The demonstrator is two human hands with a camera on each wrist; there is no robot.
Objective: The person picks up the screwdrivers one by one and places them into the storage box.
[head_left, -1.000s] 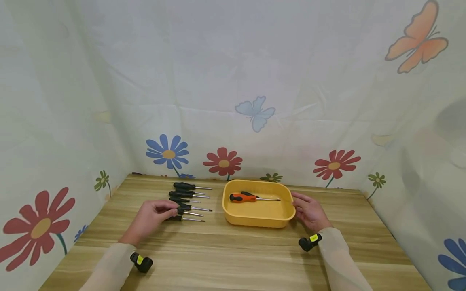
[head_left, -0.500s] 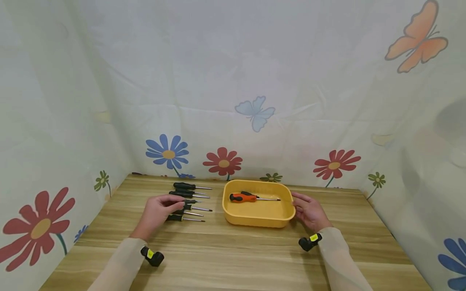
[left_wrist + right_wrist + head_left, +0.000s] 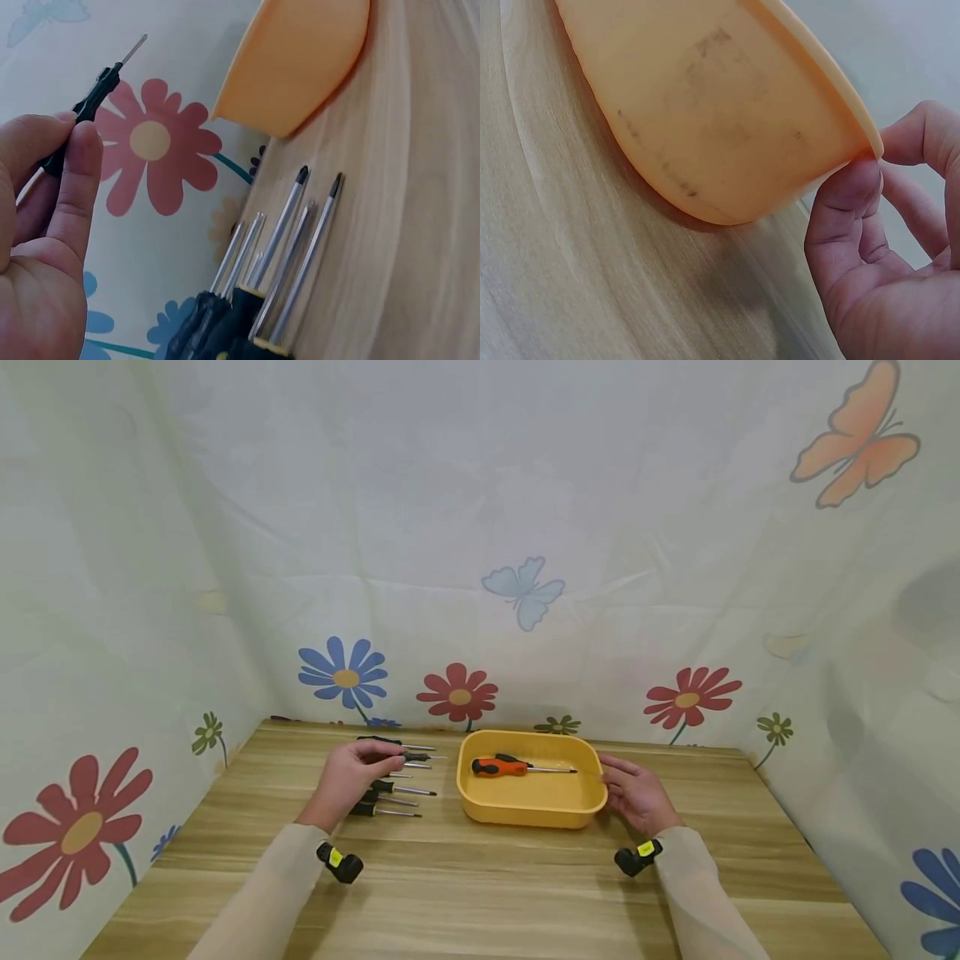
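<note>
We see the left hand (image 3: 352, 777) raised over the row of black-handled screwdrivers (image 3: 390, 793) on the desk (image 3: 480, 885), at about 9 o'clock from the yellow tray (image 3: 532, 814). Its fingers (image 3: 79, 180) pinch a small black screwdriver (image 3: 90, 112) by the handle, thumb against forefinger, and the left wrist view shows it lifted clear of the others, its thin shaft pointing toward 1 o'clock. Beneath the hand, the screwdrivers left on the desk lie side by side, tips toward the tray, just short of its wall.

We find the right hand (image 3: 637, 793) at the tray's 3 o'clock side. In the right wrist view its thumb presses under the rim (image 3: 855, 112) and the other fingers curl over the edge, so the hand grips the tray wall. Inside the tray lies an orange-and-black screwdriver (image 3: 510, 767), its shaft pointing toward 3 o'clock.

A flower-and-butterfly printed sheet (image 3: 525, 593) stands behind the desk.
</note>
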